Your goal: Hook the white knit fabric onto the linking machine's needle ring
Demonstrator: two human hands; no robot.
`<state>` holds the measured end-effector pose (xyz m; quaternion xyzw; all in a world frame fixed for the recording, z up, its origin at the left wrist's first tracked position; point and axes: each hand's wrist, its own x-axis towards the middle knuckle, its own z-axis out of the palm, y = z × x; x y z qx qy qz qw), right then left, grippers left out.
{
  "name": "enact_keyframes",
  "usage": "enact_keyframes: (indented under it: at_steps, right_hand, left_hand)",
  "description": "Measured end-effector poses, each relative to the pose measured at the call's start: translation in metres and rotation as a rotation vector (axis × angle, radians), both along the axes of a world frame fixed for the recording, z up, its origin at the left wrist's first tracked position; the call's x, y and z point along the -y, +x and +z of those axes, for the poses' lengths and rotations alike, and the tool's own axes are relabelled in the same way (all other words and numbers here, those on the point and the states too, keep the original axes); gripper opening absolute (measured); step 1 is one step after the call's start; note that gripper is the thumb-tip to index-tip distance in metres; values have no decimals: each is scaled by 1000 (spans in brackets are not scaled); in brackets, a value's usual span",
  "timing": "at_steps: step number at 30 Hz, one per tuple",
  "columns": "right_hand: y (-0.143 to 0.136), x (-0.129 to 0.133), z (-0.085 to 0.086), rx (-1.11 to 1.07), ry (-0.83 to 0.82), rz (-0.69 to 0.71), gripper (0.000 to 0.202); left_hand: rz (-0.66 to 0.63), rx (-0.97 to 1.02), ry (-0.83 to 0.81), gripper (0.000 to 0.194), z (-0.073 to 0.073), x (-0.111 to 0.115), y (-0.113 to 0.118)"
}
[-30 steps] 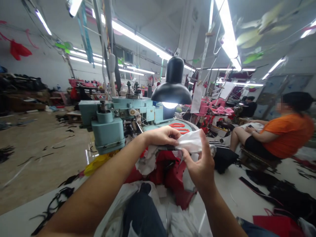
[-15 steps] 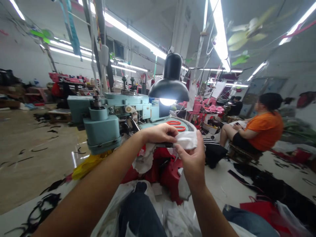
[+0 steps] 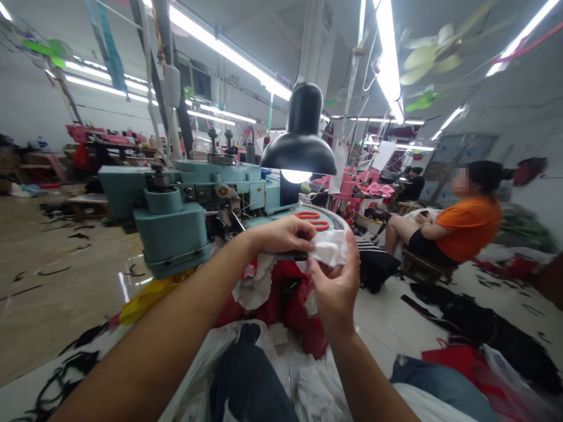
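Between my two hands is a small piece of white cloth [image 3: 329,247], held up just in front of the machine's round table. My left hand [image 3: 288,234] pinches its left edge between thumb and fingers. Around its right side my right hand [image 3: 338,281] is closed, thumb in front and fingers behind. Orange-handled scissors [image 3: 313,220] lie on the machine table [image 3: 275,221] just beyond the cloth. A lit black lamp [image 3: 301,146] hangs above them.
A pale green machine [image 3: 173,228] stands to the left. Red and white fabric [image 3: 299,299] hangs below the table. At the right, a person in orange [image 3: 472,225] sits on a stool. Black cloth [image 3: 484,328] lies on the floor.
The view has turned slightly to the right. The white cloth looks more bunched between my hands, and both hands keep hold of it.
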<state>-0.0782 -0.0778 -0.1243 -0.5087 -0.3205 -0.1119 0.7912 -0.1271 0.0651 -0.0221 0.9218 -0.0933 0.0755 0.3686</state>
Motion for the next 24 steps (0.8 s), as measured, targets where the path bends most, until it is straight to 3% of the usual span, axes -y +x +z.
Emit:
enact_keyframes:
  at_steps: [13, 17, 21, 24]
  right_hand:
    - [10, 6, -2, 122, -110, -89, 80]
    - [14, 9, 1, 98, -120, -18, 78]
    - [20, 14, 8, 21, -88, 149, 88]
    - [22, 17, 10, -8, -63, 166, 92]
  left_hand:
    - [8, 2, 36, 20, 0, 0, 0]
    - [19, -4, 39, 19, -1, 1, 0]
    - [13, 6, 51, 18, -1, 0, 1]
    - [5, 14, 55, 16, 0, 1, 1]
